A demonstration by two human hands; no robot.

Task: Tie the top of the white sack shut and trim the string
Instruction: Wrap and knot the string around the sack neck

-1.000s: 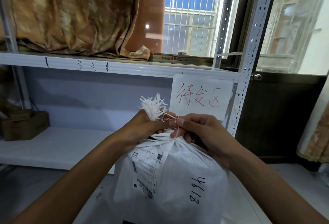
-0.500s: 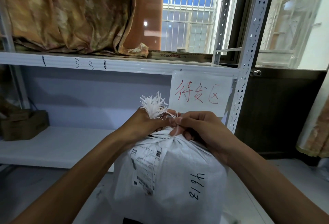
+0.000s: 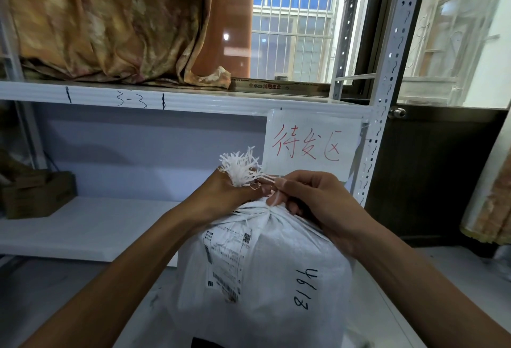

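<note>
I see the sack (image 3: 276, 278) at lower centre of the frame, in front of the shelf (image 3: 96, 226). My left hand (image 3: 224, 195) grips its gathered neck just under the frayed top (image 3: 240, 166), curled round it. My right hand (image 3: 318, 203) meets the left, its fingers (image 3: 293, 181) pinching the thin string (image 3: 266, 180) beside the neck. A sign (image 3: 312, 143) with red writing hangs just above.

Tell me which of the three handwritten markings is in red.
The characters on the paper sign at the shelf's right end. The 3-3 on the shelf edge and the number on the white sack are both black.
</note>
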